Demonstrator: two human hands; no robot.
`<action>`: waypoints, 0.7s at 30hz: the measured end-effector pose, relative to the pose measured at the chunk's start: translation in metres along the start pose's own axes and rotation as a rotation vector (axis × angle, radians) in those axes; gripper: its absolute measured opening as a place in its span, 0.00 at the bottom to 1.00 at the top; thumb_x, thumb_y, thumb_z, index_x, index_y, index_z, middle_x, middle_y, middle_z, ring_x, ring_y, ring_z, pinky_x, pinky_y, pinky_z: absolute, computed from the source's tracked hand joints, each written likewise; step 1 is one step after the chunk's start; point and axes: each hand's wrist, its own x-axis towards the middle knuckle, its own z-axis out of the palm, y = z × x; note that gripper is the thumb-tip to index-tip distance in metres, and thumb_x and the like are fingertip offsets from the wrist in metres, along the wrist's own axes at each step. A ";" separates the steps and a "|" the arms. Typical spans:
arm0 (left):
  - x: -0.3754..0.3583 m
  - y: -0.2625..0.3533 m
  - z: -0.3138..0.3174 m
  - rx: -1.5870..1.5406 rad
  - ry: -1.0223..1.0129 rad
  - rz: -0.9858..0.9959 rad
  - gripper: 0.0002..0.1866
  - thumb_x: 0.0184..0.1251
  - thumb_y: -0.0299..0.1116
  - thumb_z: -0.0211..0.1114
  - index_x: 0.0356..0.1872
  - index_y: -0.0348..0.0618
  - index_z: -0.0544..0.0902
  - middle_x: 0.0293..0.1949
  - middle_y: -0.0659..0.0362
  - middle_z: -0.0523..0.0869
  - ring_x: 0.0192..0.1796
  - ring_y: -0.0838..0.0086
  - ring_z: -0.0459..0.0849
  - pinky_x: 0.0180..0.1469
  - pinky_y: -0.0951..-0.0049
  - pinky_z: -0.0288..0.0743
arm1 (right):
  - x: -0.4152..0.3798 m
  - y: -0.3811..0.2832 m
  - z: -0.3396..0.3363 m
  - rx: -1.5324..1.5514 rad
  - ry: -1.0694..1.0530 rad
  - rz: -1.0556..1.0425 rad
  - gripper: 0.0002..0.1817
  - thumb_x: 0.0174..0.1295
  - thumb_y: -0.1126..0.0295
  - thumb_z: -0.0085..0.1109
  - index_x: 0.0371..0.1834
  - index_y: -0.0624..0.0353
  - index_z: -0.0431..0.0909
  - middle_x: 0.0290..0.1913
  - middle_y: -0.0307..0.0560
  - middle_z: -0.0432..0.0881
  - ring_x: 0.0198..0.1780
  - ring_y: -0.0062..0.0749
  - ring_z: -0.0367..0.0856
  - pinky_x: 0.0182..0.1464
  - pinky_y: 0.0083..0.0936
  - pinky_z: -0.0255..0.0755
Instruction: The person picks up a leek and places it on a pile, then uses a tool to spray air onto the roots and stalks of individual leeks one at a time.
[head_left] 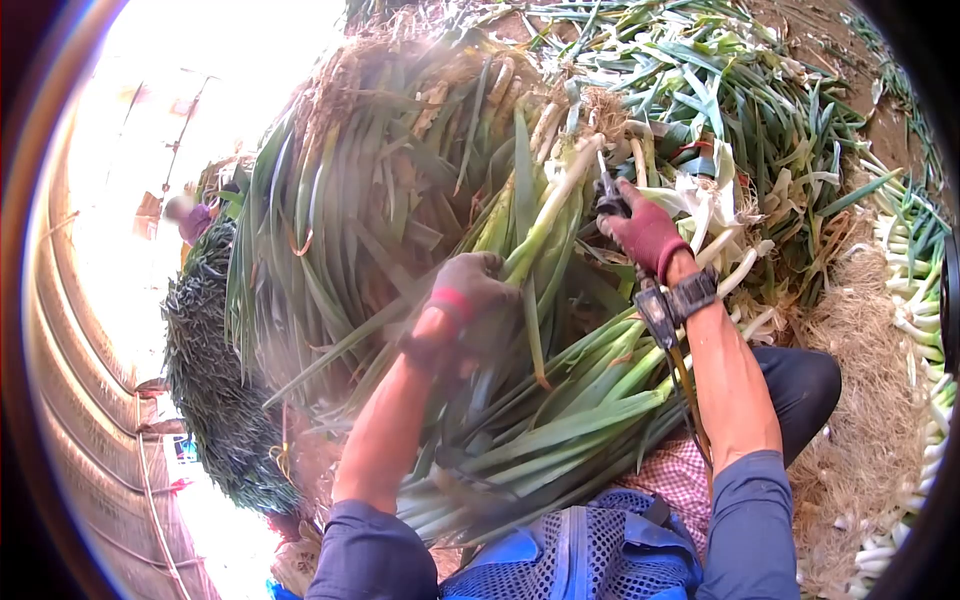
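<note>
Green-leaved, white-stemmed leek (545,215) in gloved left hand (470,300)

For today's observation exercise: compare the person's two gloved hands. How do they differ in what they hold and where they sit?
The left hand grips the green leafy part of a leek, while the right hand holds a small dark tool near its white stalk. The left hand sits lower and looks blurred; the right hand is higher, sharper, with a wrist strap. Both wear dark reddish gloves.
</note>
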 end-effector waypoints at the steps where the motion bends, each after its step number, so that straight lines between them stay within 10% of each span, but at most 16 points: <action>1: 0.000 0.000 0.001 -0.007 0.004 0.015 0.26 0.51 0.37 0.83 0.52 0.35 0.91 0.36 0.55 0.94 0.39 0.77 0.89 0.47 0.70 0.82 | 0.007 0.000 -0.002 0.039 0.002 0.036 0.46 0.63 0.53 0.67 0.86 0.52 0.63 0.60 0.64 0.88 0.59 0.55 0.89 0.64 0.38 0.79; 9: -0.020 0.037 -0.006 -0.312 -0.136 -0.134 0.23 0.52 0.33 0.83 0.51 0.34 0.92 0.38 0.61 0.93 0.40 0.78 0.87 0.49 0.71 0.82 | -0.018 0.024 0.005 -0.001 -0.026 -0.006 0.46 0.63 0.52 0.67 0.85 0.53 0.63 0.59 0.67 0.87 0.57 0.56 0.88 0.63 0.38 0.79; 21: -0.034 0.051 -0.011 -0.294 -0.180 -0.068 0.26 0.52 0.36 0.84 0.51 0.30 0.91 0.39 0.56 0.93 0.40 0.75 0.89 0.49 0.70 0.84 | -0.175 0.020 -0.024 0.146 -0.270 -0.263 0.44 0.65 0.70 0.68 0.85 0.67 0.61 0.67 0.53 0.84 0.61 0.28 0.83 0.69 0.28 0.74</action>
